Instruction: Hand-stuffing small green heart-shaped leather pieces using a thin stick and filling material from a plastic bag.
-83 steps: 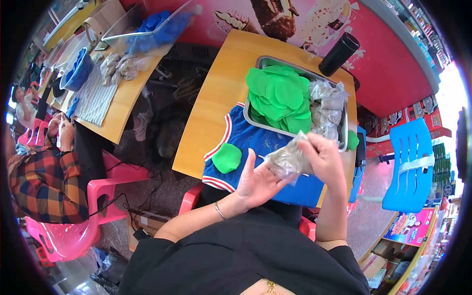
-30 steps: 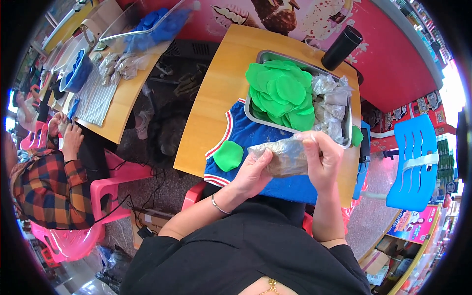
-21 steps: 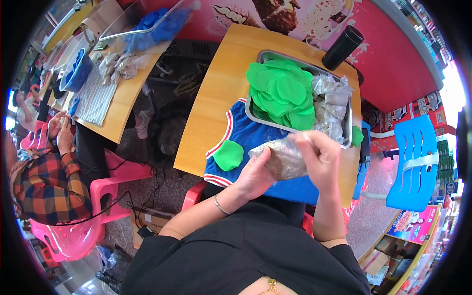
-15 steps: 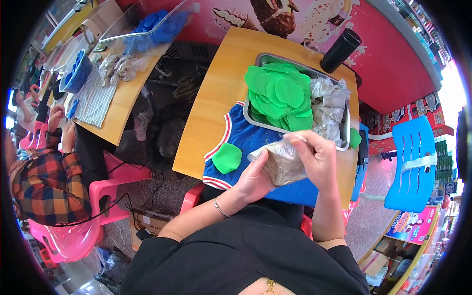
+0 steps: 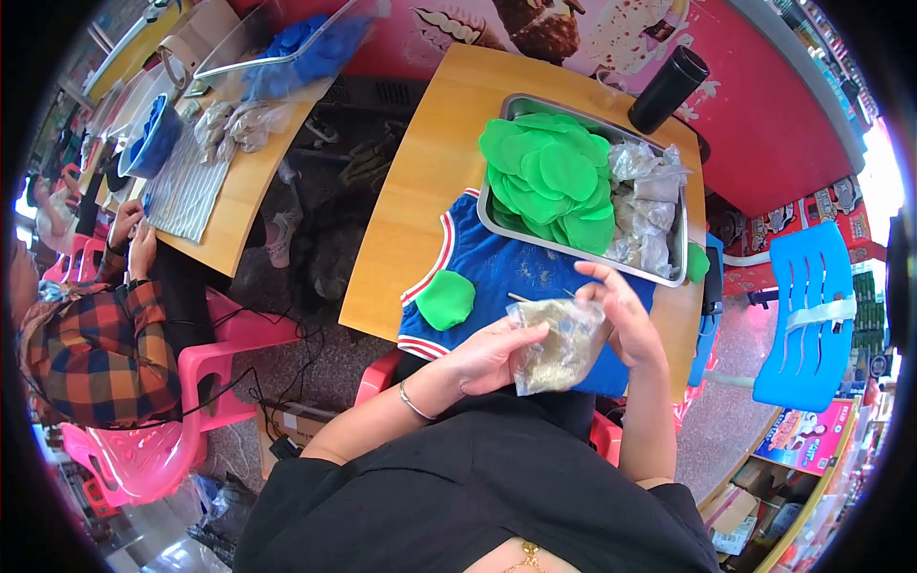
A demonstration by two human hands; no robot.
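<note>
Wooden table (image 5: pixel 401 143) against a pink wall, blue cloth (image 5: pixel 487 256) with red-and-white trim spread at the near side. Clear bag (image 5: pixel 564 355) of greyish-brown stuff is up in the air over the cloth's near edge, in front of the chest. Left hand (image 5: pixel 489 363) pinches its left side, thumb on top, fingers underneath. Right hand (image 5: pixel 623 315) is at the upper right corner, fingers half curled and apart — can't tell if it's gripping or only brushing the film. Main risk: slick film and maybe one firm pinch, so the bag could slip or swing down. Can't see whether it's sealed; if it isn't, a tilt could spill the contents over the cloth. Pale specks lie on the fabric there, and a thin light stick (image 5: pixel 523 300) is partly under the bag's line — could get snagged. Loose green piece (image 5: pixel 446 300) on the cloth's left would pick up grit, or shift if the fabric bunches. Metal tray (image 5: pixel 486 212) beyond overlaps the cloth — a hard tug could drag it, toppling the heaped green discs (image 5: pixel 549 177) toward the packed bags (image 5: pixel 650 205). Black tumbler (image 5: pixel 671 89) behind looks tippy if the tray gets shoved.
</note>
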